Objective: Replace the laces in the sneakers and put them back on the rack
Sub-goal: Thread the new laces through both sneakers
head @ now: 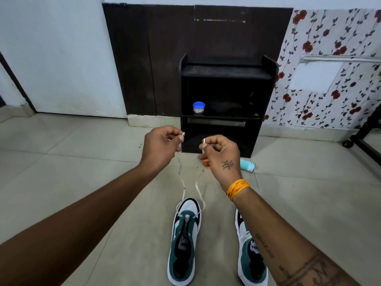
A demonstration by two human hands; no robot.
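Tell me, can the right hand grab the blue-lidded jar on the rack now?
Probably not right away. The right hand is pinching a lace end, and the jar sits farther off on the rack shelf, though nothing blocks the way.

I have both arms stretched forward and raised side by side, the hands near each other but apart; my left hand [159, 146] curls its fingers with thumb and forefinger pinched together; my right hand [221, 154] does likewise, knuckles up, an orange band at its wrist.
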